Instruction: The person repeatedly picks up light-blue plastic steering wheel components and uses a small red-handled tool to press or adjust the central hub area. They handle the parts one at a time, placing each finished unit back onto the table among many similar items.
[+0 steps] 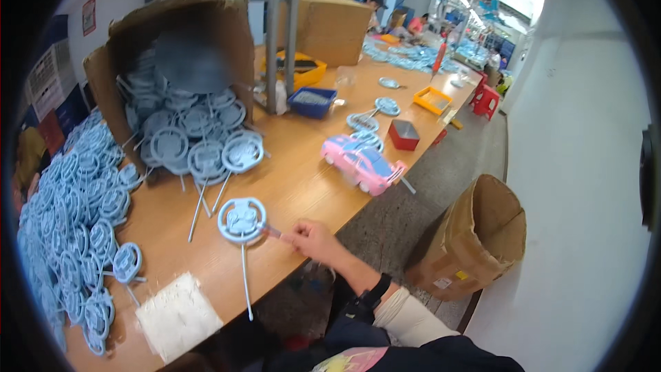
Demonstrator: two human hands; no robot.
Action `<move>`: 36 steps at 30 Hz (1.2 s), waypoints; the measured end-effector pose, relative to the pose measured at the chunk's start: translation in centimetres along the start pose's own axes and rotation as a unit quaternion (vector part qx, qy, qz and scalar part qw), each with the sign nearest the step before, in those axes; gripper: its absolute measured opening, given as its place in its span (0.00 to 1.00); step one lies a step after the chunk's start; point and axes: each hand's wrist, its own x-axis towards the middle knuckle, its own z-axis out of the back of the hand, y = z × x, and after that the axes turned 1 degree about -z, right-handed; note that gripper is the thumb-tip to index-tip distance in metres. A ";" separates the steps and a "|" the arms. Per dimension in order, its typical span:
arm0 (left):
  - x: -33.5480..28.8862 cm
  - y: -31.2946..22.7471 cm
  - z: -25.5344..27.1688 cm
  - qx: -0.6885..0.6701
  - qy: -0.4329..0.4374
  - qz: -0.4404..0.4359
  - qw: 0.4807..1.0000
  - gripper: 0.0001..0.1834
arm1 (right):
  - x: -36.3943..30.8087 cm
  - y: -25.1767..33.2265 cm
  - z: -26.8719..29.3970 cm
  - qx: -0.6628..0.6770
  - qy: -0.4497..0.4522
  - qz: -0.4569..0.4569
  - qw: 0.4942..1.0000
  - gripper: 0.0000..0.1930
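Note:
A light-blue plastic steering-wheel-shaped part (242,220) with a long thin stem lies on the wooden table in front of me. Pinched in my right hand (313,240) is a small thin tool (270,231), its tip at the right side of the part's rim. The tool is too small to tell its exact kind. My left hand does not show. Similar blue parts (76,207) are heaped along the left edge. More of them (206,158) spill from a cardboard box (241,34) lying on its side.
A pink toy car (361,163) sits near the table's right edge, by a red box (403,135). Beyond are a blue bin (311,105) and yellow trays (432,100). A cream pad (179,317) lies at the near edge. An open carton (468,241) stands on the floor; people work far off.

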 end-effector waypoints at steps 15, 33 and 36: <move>-1.0 -0.4 -0.3 -0.013 -0.038 -0.011 0.999 0.18 | 1.2 -0.3 1.2 -0.001 -0.031 -0.037 0.999 0.10; -36.3 -12.8 21.6 0.318 -0.747 0.016 0.584 0.16 | 1.1 -1.1 1.9 0.011 -0.043 0.035 0.998 0.08; -35.2 -19.7 18.4 0.362 -0.726 -0.065 0.581 0.16 | 1.3 -1.5 1.2 0.028 -0.011 0.032 0.999 0.07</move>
